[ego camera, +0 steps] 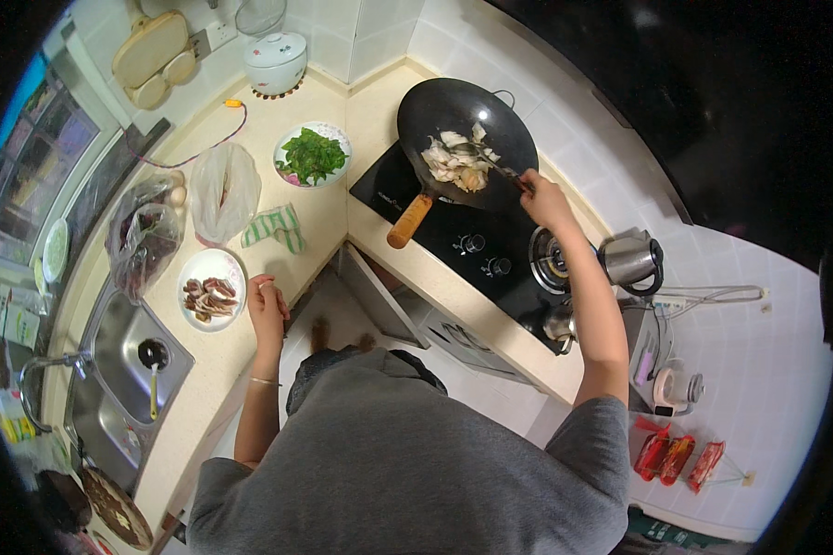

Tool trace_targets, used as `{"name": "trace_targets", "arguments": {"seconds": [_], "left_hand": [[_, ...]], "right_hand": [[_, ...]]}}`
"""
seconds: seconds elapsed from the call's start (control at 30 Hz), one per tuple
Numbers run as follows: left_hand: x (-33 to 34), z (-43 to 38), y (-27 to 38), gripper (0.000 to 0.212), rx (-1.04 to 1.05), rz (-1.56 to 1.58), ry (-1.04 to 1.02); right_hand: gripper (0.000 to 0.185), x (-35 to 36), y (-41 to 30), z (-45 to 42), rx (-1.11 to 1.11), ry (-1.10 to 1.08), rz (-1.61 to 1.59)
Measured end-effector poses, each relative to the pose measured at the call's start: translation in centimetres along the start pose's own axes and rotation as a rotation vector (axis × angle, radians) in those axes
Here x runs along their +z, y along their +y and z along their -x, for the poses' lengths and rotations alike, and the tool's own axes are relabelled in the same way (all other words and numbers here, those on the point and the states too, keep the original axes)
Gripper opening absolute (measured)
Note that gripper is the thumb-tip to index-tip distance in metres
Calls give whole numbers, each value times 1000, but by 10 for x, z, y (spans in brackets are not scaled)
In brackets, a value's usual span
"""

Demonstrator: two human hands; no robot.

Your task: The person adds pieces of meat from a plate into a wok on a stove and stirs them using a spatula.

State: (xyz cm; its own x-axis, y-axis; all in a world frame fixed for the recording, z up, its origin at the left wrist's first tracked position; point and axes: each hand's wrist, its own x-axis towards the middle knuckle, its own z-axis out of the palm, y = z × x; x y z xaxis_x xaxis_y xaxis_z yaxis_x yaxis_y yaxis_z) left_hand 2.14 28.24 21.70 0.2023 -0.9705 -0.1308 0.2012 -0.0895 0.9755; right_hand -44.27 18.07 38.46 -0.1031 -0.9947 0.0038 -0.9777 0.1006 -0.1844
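Observation:
My right hand (545, 201) grips the dark handle of a metal cooking spatula or ladle (503, 170), its head among pale sliced food (451, 163). That food lies in a black wok (416, 111) on the cooktop; the wok's wooden handle (409, 220) points towards me, untouched. At the counter edge hangs my left hand (267, 305), fingers loosely bent, with nothing seen in it. Just left of it is a white plate (215, 321) of sliced meat (212, 298). Chopped green leaves (312, 154) fill another plate (340, 171) left of the wok.
A striped cloth (274, 227), plastic bags (223, 187), eggs (178, 191) and a lidded pot (275, 62) occupy the left counter. Beyond is a steel sink (121, 333). A kettle (628, 258) stands behind the second burner (550, 260). Below, a cabinet door (382, 298) hangs open.

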Motion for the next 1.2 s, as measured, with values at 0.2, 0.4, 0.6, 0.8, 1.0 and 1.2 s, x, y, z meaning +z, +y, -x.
{"name": "trace_targets", "arguments": {"seconds": [0.2, 0.4, 0.6, 0.8, 1.0, 1.2], "left_hand": [[-12, -24, 7, 15, -21, -4, -73], [-35, -45, 7, 16, -46, -54, -61], [-23, -60, 18, 15, -4, -34, -182], [-19, -64, 18, 14, -12, 21, -170], [-23, -61, 13, 14, -25, 8, -182], [-26, -58, 14, 15, -40, -27, -130]], "right_hand": [[31, -32, -10, 0, 61, -87, 26], [31, -52, -21, 25, 94, -167, 93], [31, -37, -20, 0, 86, -105, 102], [29, -63, -7, -7, 134, -150, 5], [30, -23, -27, -3, 54, -77, 123], [29, -56, -33, 0, 175, -134, 66]]}}
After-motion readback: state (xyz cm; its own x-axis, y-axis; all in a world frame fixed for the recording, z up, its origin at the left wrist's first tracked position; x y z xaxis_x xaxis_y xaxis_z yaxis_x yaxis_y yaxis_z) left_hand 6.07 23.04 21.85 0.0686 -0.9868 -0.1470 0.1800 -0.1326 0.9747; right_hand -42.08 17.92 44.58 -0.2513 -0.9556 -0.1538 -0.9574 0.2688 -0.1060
